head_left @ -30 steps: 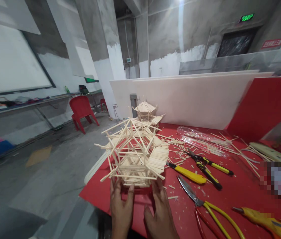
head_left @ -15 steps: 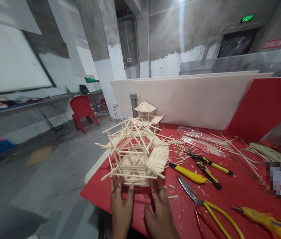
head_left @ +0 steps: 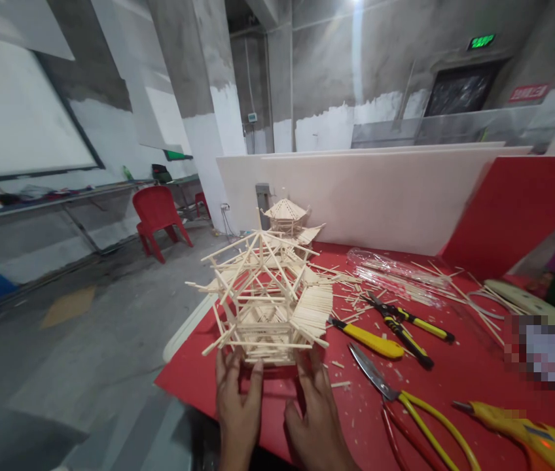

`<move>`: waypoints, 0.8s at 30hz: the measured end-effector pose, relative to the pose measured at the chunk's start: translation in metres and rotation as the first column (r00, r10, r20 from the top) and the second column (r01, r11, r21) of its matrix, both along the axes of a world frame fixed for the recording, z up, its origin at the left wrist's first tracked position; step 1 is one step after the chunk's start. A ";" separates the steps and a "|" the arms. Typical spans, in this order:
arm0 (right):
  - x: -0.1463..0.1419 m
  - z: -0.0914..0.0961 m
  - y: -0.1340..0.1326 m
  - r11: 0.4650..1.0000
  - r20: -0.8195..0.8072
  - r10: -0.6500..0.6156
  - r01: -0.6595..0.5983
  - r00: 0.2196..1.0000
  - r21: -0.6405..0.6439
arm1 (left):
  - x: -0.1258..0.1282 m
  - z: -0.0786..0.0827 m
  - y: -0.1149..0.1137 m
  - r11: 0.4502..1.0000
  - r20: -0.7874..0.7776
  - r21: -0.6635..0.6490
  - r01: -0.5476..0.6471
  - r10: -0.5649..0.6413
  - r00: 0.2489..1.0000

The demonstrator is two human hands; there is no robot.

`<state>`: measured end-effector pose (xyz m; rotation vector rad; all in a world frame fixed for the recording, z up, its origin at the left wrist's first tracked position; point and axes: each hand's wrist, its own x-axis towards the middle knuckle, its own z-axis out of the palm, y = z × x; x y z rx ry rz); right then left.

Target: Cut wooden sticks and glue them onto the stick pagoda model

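A pavilion model built of thin wooden sticks (head_left: 264, 330) stands near the front edge of the red tabletop (head_left: 356, 418). Its roof frame is mostly bare, with close-laid sticks covering the right side. My left hand (head_left: 238, 386) grips the lower left of the base, thumb against the front and fingers along the side. At the lower right, my right hand (head_left: 314, 399) has its fingertips on the base, while its thumb is bent and apart from it. The model hides some fingertips of both hands. Behind stands a second stick pavilion (head_left: 286, 210) with a finished top roof.
Right of the model lie a yellow utility knife (head_left: 373, 341), yellow-black pliers (head_left: 405, 337), shears (head_left: 375, 376) with red and yellow handles, and a yellow glue gun (head_left: 518, 428). Loose sticks (head_left: 341, 288) and a plastic bag of sticks (head_left: 395, 271) are farther back. A white board (head_left: 356, 196) rises behind.
The view has turned slightly to the right, so the surroundings appear a little farther left. Both hands keep their places at the model's base.
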<state>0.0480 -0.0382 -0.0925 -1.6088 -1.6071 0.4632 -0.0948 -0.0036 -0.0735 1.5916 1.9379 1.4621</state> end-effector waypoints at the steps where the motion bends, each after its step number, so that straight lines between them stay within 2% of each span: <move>1: 0.000 0.002 0.000 1.000 -0.004 0.006 -0.006 1.000 -0.006 | 0.001 0.001 -0.001 1.000 0.010 -0.008 0.000 0.000 1.000; 9: 0.004 0.012 0.000 0.999 -0.039 0.016 -0.014 0.999 0.039 | 0.001 0.006 -0.001 1.000 -0.032 0.018 0.023 -0.022 0.999; 12: 0.010 0.022 -0.005 1.000 -0.058 0.009 -0.008 0.998 0.027 | 0.001 0.007 0.001 1.000 -0.019 0.019 0.023 -0.023 1.000; 15: 0.026 0.045 -0.010 0.992 -0.069 0.126 -0.125 0.990 0.017 | 0.001 0.013 -0.003 0.998 -0.026 0.067 0.007 -0.005 1.000; 18: 0.051 0.077 -0.016 0.959 -0.079 0.278 -0.281 0.957 -0.031 | 0.002 0.022 -0.013 0.981 -0.097 0.193 -0.032 0.052 0.994; 21: 0.075 0.105 -0.022 0.952 -0.061 0.282 -0.287 0.957 -0.102 | 0.004 0.029 -0.023 0.948 -0.186 0.319 0.002 0.061 0.981; 24: 0.092 0.124 -0.028 0.947 -0.029 0.282 -0.284 0.959 -0.150 | 0.007 0.031 -0.024 0.929 -0.231 0.348 0.123 -0.042 0.972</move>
